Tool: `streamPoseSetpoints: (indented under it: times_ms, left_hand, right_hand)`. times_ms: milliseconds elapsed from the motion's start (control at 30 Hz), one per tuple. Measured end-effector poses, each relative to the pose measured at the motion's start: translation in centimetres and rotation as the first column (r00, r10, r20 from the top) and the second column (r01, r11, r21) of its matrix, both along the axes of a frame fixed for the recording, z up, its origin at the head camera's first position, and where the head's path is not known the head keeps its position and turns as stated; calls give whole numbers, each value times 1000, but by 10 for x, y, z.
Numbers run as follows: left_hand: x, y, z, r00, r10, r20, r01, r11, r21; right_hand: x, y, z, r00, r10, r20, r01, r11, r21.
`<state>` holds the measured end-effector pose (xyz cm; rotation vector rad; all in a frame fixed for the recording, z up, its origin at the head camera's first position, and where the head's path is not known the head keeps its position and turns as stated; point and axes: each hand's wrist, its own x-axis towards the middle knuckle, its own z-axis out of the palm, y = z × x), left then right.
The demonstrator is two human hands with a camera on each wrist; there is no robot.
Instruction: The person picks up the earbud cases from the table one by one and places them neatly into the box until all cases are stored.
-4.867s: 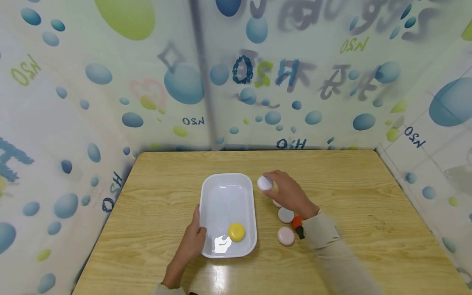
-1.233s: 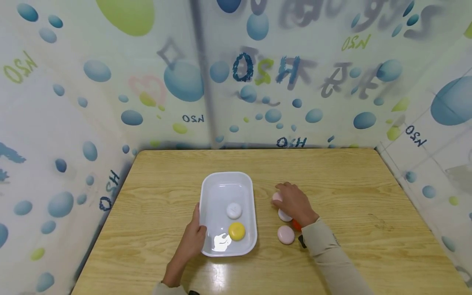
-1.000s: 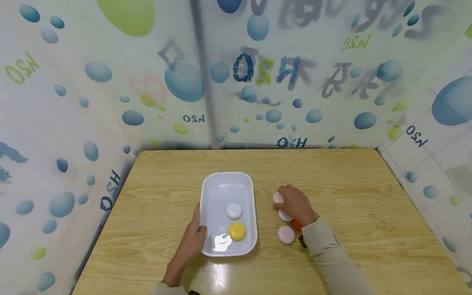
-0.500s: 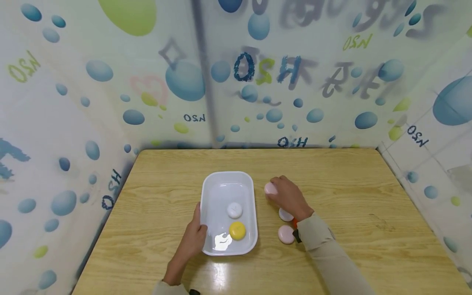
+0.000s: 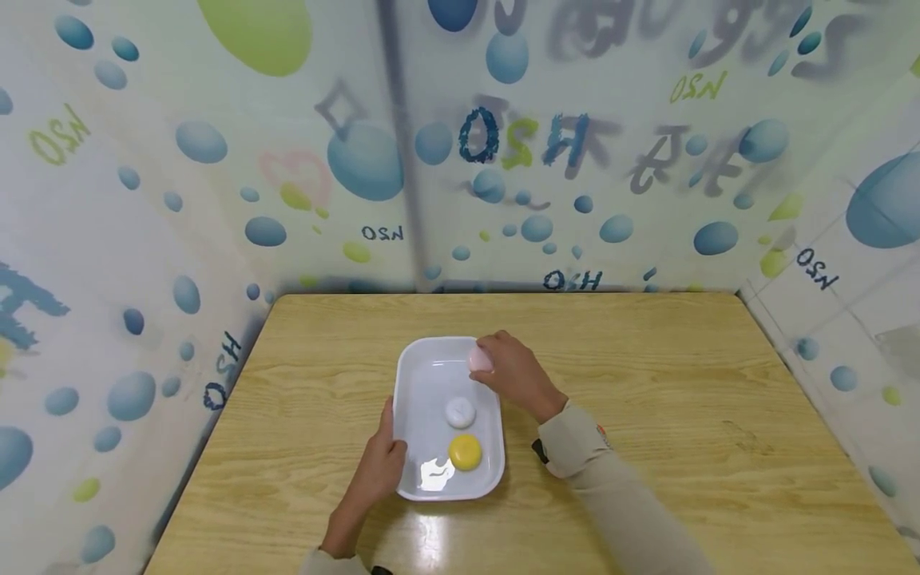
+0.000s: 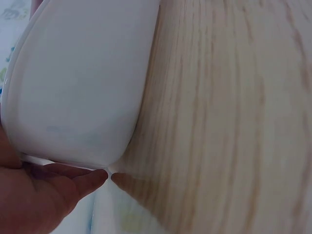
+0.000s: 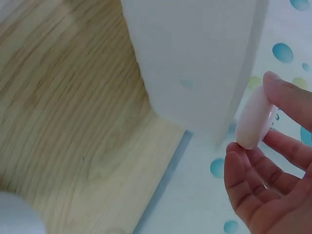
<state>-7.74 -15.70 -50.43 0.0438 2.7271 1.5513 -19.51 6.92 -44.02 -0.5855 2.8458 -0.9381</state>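
Observation:
In the head view my left hand [image 5: 379, 465] grips the left rim of a white rectangular tray [image 5: 417, 383]. The left wrist view shows that hand's fingertips [image 6: 92, 180] under the rim, beside the tray's outer wall. Above the tray's far right corner, my right hand [image 5: 519, 374] pinches a round pink soap bar [image 5: 480, 360]. Thumb and fingers hold this bar on edge in the right wrist view, above the rim. Inside the tray lie a white soap bar [image 5: 460, 413] and, nearer to me, a yellow soap bar [image 5: 465, 452].
The wooden table [image 5: 668, 375] carries the tray. Patterned walls [image 5: 618, 184] rise behind it and at both sides. The right sleeve [image 5: 611, 487] covers the spot where other round bars lay. A white rounded thing [image 7: 17, 217] shows at the right wrist view's lower left.
The white bar was set down in the tray. My right hand then picked up a pink bar from the table and carried it left over the tray. The left hand stayed on the rim.

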Motion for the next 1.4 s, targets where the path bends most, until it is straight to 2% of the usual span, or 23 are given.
streamPoseSetpoints:
  times_ms: [200,433,700,867,1000,1233,1400]
  left_hand:
    - [1,0,0,1000,-4,-12,4,1000,7]
    - [1,0,2,1000,-12,-19,12,1000,6]
    - [1,1,2,999,-11,-44,10,1000,-6]
    - [1,0,1,999,-8,-36,8,1000,4]
    - [1,0,0,999,-9,-35,9,1000,6]
    - [1,0,1,999,-15,-46,15,1000,4]
    - [1,1,0,999,-15,-41,16,1000,16]
  right_hand:
    - [-1,-18,-7,998,68,-12,-67,998,17]
    - [-2,-30,-13,996,83,27,-84,996,37]
    - [-3,-37,-22,988,131,-84,-117,981,155]
    - [-3,-41,-26,969,165,-182,-110,954,278]
    - [-3,-42,-29,954,182,-238,-101,943,318]
    - [-3,-44,-34,968,157,-197,-92,949,300]
    - [-4,-47,-35,975,138,-174,-69,933,352]
